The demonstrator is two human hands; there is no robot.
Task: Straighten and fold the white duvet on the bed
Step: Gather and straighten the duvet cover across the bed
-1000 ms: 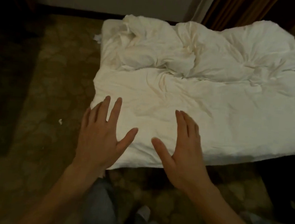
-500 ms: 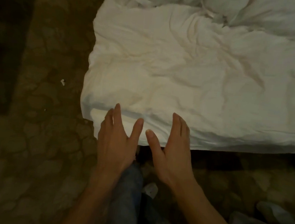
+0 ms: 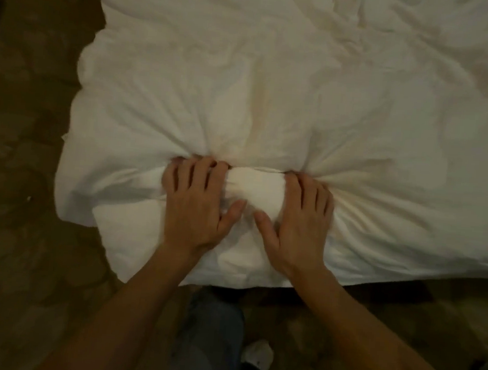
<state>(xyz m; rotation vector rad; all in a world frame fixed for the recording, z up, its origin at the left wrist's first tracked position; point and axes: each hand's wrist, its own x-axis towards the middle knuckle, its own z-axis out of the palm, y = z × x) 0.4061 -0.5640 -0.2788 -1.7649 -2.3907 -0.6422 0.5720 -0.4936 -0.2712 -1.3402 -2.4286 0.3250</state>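
Left hand (image 3: 197,207) and right hand (image 3: 298,218) lay side by side on the near edge of the white duvet (image 3: 273,99), fingers curled into bunched fabric, thumbs almost touching. Creases radiated away from both hands. Duvet covered the bed, extending beyond and right of them.

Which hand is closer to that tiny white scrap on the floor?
Left. The left hand grips the duvet on the scrap's side; the right hand grips it farther away.
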